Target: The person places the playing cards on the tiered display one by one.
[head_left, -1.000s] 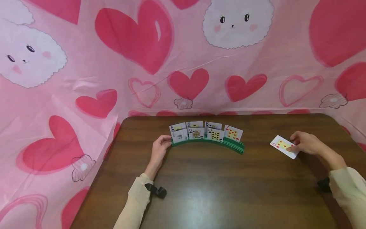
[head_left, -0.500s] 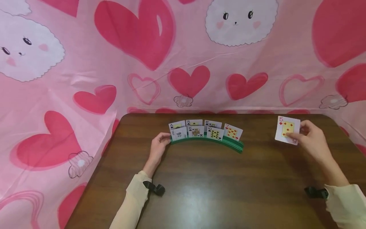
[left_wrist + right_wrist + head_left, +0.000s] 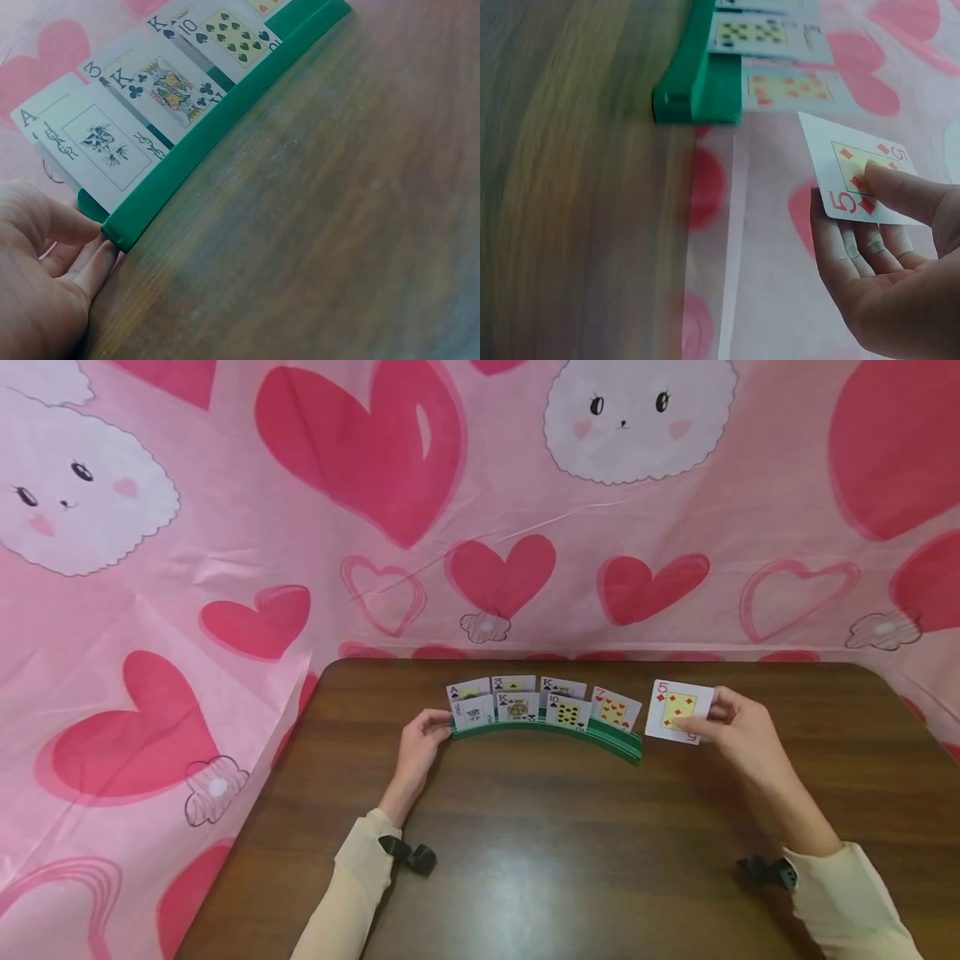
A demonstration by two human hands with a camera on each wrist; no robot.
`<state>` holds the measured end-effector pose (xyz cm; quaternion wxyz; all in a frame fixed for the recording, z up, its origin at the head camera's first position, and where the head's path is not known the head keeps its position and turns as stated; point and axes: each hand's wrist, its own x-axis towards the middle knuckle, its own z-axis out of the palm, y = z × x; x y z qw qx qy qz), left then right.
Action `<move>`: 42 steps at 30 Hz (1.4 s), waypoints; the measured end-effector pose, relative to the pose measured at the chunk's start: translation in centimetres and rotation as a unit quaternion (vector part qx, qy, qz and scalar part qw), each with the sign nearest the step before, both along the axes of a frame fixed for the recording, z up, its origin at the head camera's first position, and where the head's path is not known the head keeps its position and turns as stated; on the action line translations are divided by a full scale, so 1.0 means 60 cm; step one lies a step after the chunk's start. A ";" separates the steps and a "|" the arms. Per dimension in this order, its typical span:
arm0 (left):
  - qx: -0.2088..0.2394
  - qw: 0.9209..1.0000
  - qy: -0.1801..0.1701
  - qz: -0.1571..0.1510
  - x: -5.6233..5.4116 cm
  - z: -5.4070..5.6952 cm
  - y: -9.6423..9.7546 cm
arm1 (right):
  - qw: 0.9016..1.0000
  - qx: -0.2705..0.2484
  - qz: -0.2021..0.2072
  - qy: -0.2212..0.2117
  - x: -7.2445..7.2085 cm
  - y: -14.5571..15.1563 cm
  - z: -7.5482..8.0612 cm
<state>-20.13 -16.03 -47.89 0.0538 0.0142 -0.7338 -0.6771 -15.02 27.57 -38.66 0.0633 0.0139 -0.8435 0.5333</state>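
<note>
A curved green card holder [image 3: 615, 741] stands on the table with playing cards upright in two rows. In its front row are a joker [image 3: 109, 146], a king of clubs [image 3: 517, 707] and a ten of spades [image 3: 567, 713]. Behind them stand an ace, a three and a king, partly covered, and at the right a seven of hearts [image 3: 616, 708]. My left hand [image 3: 422, 743] grips the holder's left end between thumb and fingers. Between thumb and fingers, my right hand [image 3: 746, 735] pinches a five of diamonds [image 3: 675, 712], face toward me, just right of the holder and apart from it.
The brown wooden table [image 3: 525, 843] reaches back to a pink cloth [image 3: 570, 518] printed with hearts, which hangs behind it and along the left side. Black straps with small cameras sit on both wrists.
My right hand has raised the five of diamonds, turned it upright and carried it left to beside the holder. The left hand has stayed at the holder's left end.
</note>
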 end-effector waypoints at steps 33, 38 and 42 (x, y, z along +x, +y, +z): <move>-0.006 1.000 -0.007 0.004 0.003 0.009 0.001 | 0.984 0.142 -0.085 0.068 -0.006 -0.107 -0.049; -0.004 1.000 -0.007 0.002 0.003 0.007 0.002 | 0.979 0.159 -0.097 0.087 -0.006 -0.111 -0.053; -0.005 1.000 -0.006 0.002 0.003 0.006 0.003 | 0.977 0.165 -0.097 0.094 -0.009 -0.113 -0.058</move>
